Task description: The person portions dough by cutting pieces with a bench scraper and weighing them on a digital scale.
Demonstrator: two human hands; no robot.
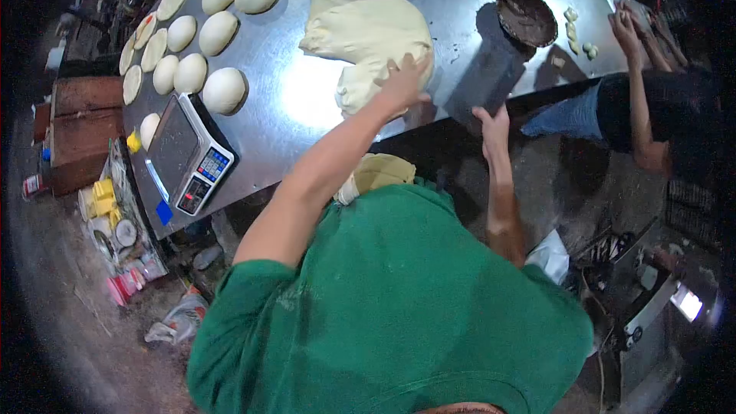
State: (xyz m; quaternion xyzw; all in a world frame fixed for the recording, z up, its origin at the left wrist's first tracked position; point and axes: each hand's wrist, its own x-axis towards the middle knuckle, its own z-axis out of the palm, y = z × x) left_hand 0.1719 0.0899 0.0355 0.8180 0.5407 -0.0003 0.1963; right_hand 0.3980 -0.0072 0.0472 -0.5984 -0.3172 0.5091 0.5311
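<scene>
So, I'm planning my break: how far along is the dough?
Partway, I'd say. The balls and flat ovals near the scale look shaped. In hand: the left hand is on the big dough, the right hand holds a dark slab. Remaining: that big dough, one large mass, probably needs dividing.

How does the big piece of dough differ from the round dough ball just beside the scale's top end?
The big dough is far larger than the round ball. The big dough spreads out flat and uneven, while the round ball is smooth and domed. The left hand presses on the big dough; nothing touches the round ball. Both are pale and lie on the metal table.
</scene>
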